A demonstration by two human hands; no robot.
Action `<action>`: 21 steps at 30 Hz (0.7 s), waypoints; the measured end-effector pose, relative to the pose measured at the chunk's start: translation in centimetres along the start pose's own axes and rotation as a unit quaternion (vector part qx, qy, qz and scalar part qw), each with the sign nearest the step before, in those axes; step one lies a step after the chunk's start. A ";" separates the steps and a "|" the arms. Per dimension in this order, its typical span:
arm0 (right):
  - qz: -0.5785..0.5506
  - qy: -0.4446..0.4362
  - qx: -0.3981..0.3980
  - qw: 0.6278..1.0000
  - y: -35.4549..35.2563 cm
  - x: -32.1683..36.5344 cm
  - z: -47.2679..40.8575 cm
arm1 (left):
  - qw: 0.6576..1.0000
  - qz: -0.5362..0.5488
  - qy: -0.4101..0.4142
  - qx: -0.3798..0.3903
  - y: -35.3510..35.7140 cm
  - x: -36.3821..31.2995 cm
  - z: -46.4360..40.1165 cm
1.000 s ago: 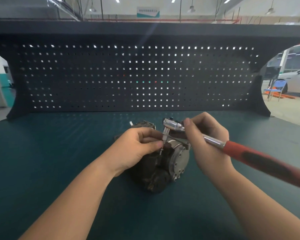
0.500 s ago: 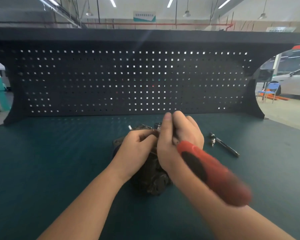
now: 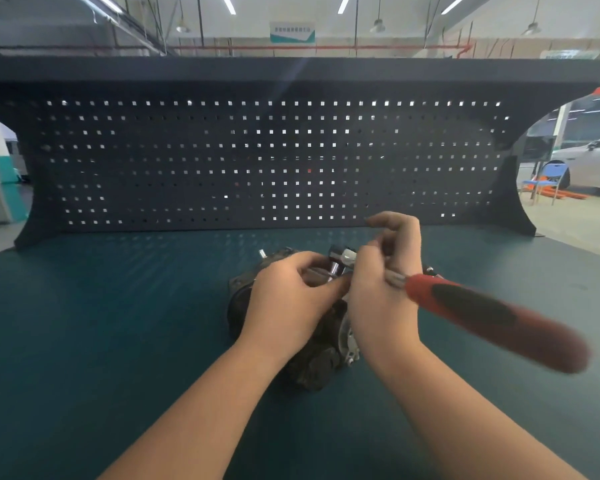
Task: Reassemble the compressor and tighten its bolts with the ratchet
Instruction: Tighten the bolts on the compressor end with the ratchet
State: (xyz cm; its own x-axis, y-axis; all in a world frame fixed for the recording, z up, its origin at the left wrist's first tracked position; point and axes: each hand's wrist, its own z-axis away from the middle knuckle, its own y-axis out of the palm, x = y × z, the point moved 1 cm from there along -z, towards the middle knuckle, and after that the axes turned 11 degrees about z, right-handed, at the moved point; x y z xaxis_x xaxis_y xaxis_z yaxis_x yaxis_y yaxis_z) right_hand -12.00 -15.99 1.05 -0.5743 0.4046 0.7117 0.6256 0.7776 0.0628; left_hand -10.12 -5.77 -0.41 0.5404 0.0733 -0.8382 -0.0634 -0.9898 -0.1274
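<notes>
- Workshop light falls on a dark green tabletop (image 3: pixel 101 341) backed by a black pegboard (image 3: pixel 257 161); a white car (image 3: pixel 593 161) stands far right, beyond the bench.
- At the middle of the tabletop lies the compressor (image 3: pixel 312 362), a dark, grimy body with a bright metal end plate facing near and right; much of it is hidden under the hands.
- On top of it sits the ratchet (image 3: pixel 482 313), its chrome head and socket pointing down at the housing and its red-and-black handle reaching out to the near right, blurred.
- My left hand (image 3: pixel 288 303) rests over the compressor, fingers curled, thumb and forefinger pinched in a narrow grip just beside the socket; whether they hold the socket or a bolt I cannot tell.
- My right hand (image 3: pixel 385 289) grips the ratchet's metal shank just behind the head, with the upper fingers lifted loose.
- The step in hand looks like seating the socket on a bolt and running it down, so the reassembly seems well along.
- Next, I judge, the right hand should slide back onto the handle for leverage while the left steadies the body, keeping the socket square so that it does not slip off.
</notes>
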 end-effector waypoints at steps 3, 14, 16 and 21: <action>0.150 -0.167 -0.016 0.974 0.9 1.3 1.1 | 0.999 -0.013 -0.015 -0.041 0.4 -0.1 -0.2; -0.163 0.150 -0.027 0.975 -0.3 -2.8 -0.5 | 0.997 0.053 -0.004 0.053 -1.1 -0.5 -0.1; -0.119 0.075 -0.074 0.987 -0.4 -2.2 -0.2 | 0.997 0.058 -0.005 0.054 -0.8 -0.6 0.1; 0.143 -0.329 -0.062 0.931 1.1 0.5 1.6 | 0.998 0.018 0.019 0.055 -0.9 -0.7 0.5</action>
State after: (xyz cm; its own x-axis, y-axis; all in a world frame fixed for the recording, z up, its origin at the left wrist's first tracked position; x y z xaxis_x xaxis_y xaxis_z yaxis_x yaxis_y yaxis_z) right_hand -12.39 -14.16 0.35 -0.5491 0.8255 0.1308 0.8351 0.5480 0.0472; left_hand -10.85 -4.86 0.05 0.5671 0.0311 -0.8230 -0.1745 -0.9721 -0.1569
